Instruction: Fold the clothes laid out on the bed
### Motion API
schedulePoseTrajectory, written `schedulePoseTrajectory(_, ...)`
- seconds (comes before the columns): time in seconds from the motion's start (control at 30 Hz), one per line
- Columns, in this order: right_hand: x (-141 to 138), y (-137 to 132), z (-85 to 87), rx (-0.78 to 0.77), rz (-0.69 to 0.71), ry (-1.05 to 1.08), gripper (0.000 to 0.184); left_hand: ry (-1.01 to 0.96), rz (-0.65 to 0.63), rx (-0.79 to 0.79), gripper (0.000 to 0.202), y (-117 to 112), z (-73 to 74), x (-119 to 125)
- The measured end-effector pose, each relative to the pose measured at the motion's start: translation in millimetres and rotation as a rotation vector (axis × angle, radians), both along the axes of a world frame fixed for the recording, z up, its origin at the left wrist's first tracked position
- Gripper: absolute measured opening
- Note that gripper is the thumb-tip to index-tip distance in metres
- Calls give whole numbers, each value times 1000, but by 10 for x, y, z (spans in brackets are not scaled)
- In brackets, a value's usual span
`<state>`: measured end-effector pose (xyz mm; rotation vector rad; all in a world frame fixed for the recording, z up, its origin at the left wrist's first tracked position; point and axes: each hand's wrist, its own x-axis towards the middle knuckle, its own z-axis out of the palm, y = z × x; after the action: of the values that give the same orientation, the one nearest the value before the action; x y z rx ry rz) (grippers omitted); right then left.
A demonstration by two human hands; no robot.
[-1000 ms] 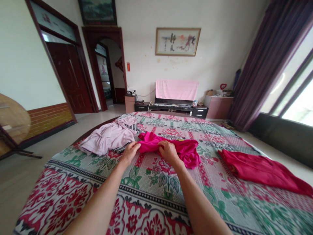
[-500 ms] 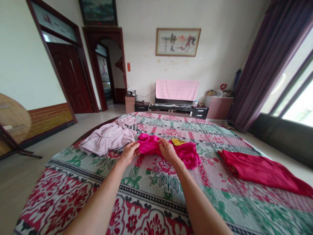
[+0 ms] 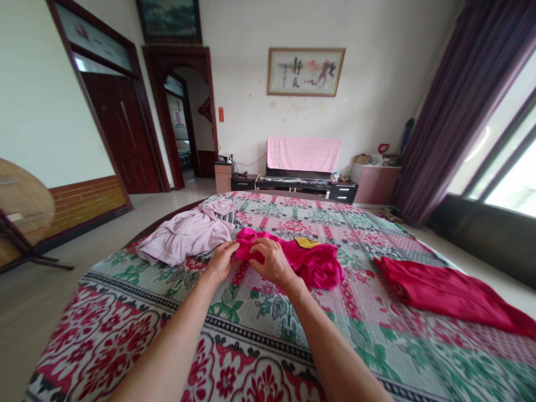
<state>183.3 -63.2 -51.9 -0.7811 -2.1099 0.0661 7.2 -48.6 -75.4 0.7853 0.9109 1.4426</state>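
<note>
A bright pink garment [image 3: 312, 259] with a yellow patch [image 3: 306, 243] lies bunched on the floral cloth. My left hand [image 3: 223, 261] pinches its left end between thumb and fingers. Over the same end, my right hand [image 3: 272, 259] is arched with thumb and fingers apart, pink fabric showing between them. Its fingertips are at the fabric, though contact is partly hidden. Just left of my left hand rests a crumpled pale pink garment [image 3: 180, 237] with a black-and-white patterned part beneath its edge.
A floral cloth [image 3: 259, 340] covers the large table. Over on the right lies a folded red garment [image 3: 452, 293]. Beyond the table, a pink cloth [image 3: 304, 153] drapes over an object on a low dark cabinet [image 3: 344, 192]. A round wooden board [image 3: 25, 206] leans at far left.
My right hand has slid left along the pink garment, loosening its grip and spreading thumb from fingers. My left hand keeps its pinch in about the same place.
</note>
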Motion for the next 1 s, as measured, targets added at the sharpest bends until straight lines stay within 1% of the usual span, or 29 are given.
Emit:
schedulePoseTrajectory(0.07,-12,5,-8,-13,0,-7,8,1,-5,0,17,4,-7,0)
schedulePoseTrajectory(0.17,-10,9,-16,-23,-11,23,8,4,-6,-4,19,19,-21,-5)
schedulePoseTrajectory(0.2,-11,6,-21,-18,-13,31,9,3,-7,-6,19,23,-24,-6)
schedulePoseTrajectory(0.3,-36,-9,-47,-2,-12,26,20,-6,-11,-13,18,21,-15,2)
schedulePoseTrajectory(0.37,-65,-17,-67,-8,-26,14,22,-11,-11,-17,18,8,2,15)
schedulePoseTrajectory(0.6,-105,-4,-101,-79,-119,10,10,14,-22,-34,16,-42,49,63)
schedulePoseTrajectory(0.7,-96,14,-119,-126,-134,83,10,27,-24,13,28,-56,77,76)
schedulePoseTrajectory(0.77,-89,27,-132,-165,-146,149,11,68,41,78,34,-63,102,80)
schedulePoseTrajectory(0.83,-80,39,-140,-192,-161,196,13,146,125,154,28,-67,121,81)
schedulePoseTrajectory(0.87,-75,43,-141,-202,-168,210,15,196,147,186,24,-69,126,80)
schedulePoseTrajectory(0.93,-65,49,-139,-217,-178,231,17,310,142,229,17,-72,126,79)
schedulePoseTrajectory(1.0,-57,52,-137,-233,-171,244,18,420,110,269,16,-78,124,85)
